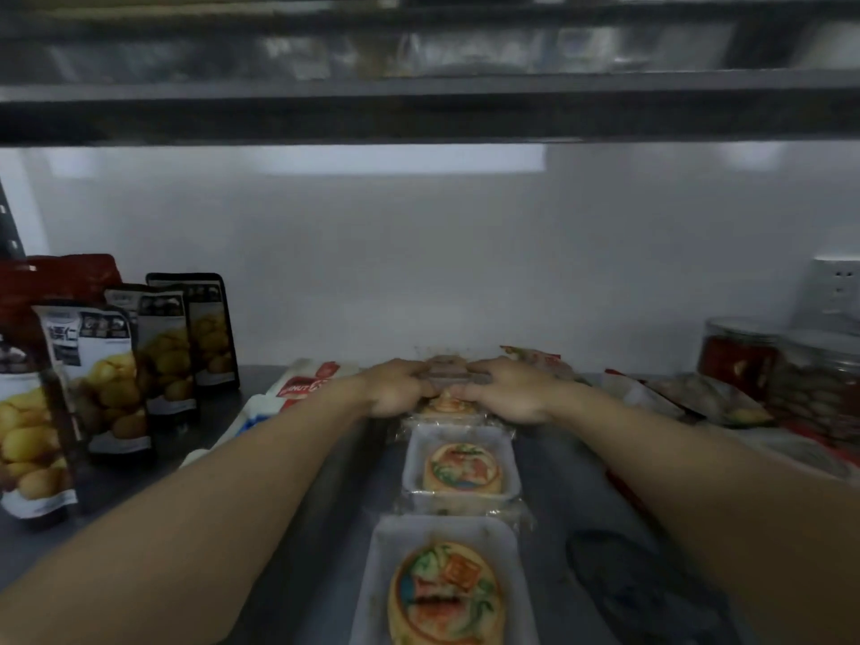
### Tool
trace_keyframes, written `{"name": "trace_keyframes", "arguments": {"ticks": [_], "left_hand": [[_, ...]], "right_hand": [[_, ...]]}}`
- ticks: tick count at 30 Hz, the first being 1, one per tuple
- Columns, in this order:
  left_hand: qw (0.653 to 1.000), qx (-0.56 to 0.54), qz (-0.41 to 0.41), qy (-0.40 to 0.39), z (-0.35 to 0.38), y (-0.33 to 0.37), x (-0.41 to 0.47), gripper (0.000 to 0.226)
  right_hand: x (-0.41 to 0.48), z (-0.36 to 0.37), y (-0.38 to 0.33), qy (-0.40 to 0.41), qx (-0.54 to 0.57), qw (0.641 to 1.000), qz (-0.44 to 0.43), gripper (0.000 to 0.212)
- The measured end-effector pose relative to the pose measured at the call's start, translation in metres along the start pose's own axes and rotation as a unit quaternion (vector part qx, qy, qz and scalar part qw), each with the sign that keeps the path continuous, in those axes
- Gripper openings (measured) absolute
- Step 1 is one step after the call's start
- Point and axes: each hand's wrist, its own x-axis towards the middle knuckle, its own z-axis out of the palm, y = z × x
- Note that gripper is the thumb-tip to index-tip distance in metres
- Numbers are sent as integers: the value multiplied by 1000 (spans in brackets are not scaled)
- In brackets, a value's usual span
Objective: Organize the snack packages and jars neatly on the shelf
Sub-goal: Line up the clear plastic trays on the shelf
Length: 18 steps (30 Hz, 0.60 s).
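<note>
Both hands [458, 388] grip blurry, prob. plastic pastry pack [453, 367].

Three clear-wrapped painted pastry trays [460, 467] in a front-to-back row at shelf centre, four upright nut pouches [111, 379] staggered at left, two lidded clear jars [740, 360] at right, flat red-white packets [305, 381] behind

White back wall [419, 272] across mid-frame; wall socket [835, 290] at right edge; dark metal upright [9, 225] at left edge.
</note>
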Motion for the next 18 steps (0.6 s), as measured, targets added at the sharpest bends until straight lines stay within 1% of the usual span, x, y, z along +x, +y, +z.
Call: {"name": "trace_keyframes", "arguments": {"ticks": [1,3,5,6,8,10,12,14,15,17,18], "left_hand": [[1000,-1,3,-1,0,1,0,50],[1000,-5,3,1,0,2,-2,56],[1000,2,-7,26,-4,3,-7,66],[999,6,-13,45,-7,3,-11,68],[997,1,-15,78,-14,5,-23,66],[995,-35,-10,94,-19,8,-43,63],[990,-90,-9,104,-17,11,-68,62],[985,-120,-26,121,-9,17,-95,61],[983,-137,-34,118,-3,20,-108,56],[978,-180,-45,90,7,24,-130,36],[974,-209,-42,74,11,28,-139,32]], "right_hand": [[0,0,1,-1,-1,1000,-1,68],[-3,0,-1,-3,5,1000,-4,63],[-10,-2,-5,6,17,1000,-8,57],[-14,-3,-6,17,21,1000,-6,58],[-25,-6,-9,49,17,999,-4,65],[-42,-9,-15,66,30,997,-11,65],[-60,-7,-20,79,75,994,-15,56],[-78,1,-23,86,148,985,-18,40],[-88,6,-24,88,190,978,-21,31],[-99,17,-22,86,253,964,-14,22],[-104,21,-20,84,278,957,-11,14]]}}
